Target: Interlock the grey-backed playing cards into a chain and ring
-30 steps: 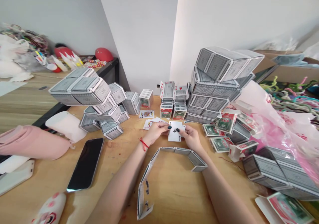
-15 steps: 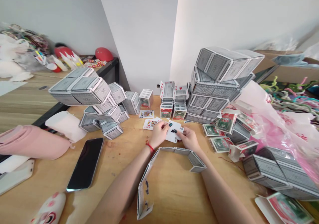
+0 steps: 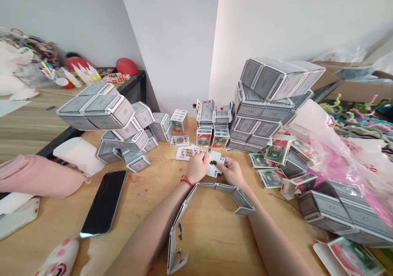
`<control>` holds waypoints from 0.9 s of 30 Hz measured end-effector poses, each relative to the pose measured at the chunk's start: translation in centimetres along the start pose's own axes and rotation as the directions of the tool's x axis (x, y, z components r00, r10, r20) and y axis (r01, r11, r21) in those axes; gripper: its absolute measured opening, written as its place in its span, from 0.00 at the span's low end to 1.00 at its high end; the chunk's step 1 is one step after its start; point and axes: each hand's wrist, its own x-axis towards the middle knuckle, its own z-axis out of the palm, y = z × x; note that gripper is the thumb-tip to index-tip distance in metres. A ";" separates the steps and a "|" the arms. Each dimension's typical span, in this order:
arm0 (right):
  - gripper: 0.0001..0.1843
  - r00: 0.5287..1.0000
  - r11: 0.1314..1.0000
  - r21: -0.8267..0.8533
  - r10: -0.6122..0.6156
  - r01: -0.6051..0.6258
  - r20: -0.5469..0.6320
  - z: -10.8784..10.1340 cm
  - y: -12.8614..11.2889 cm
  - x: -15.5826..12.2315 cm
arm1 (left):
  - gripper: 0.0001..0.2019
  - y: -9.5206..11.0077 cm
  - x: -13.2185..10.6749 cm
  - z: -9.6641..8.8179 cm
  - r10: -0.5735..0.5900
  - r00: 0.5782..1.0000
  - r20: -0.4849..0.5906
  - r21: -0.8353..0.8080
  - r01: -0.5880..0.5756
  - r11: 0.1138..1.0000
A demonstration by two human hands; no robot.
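Face-up playing cards, an ace and a two of clubs among them, are held between my two hands just above the table. My left hand grips their left side, thumb on top. At the right edge, my right hand pinches them with its thumb on the card face. Loose face cards lie flat beyond my left hand, with another face card behind them. A bent chain of folded cards stands on edge between my forearms.
Grey blocks built from cards are stacked at left and in a tall tower at right. Card boxes lie beside the tower. A phone and a pink roll lie on the left; pink plastic wrap is at right.
My left hand has shifted slightly, its thumb now nearer the top edge of the cards. My right hand still pinches the cards.
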 end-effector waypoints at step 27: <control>0.19 0.988 0.994 0.106 -0.001 0.018 -0.155 -0.8 0.3 0.6 | 0.22 0.3 -0.4 -1.2 -0.051 0.916 0.397 -0.386 0.217 0.896</control>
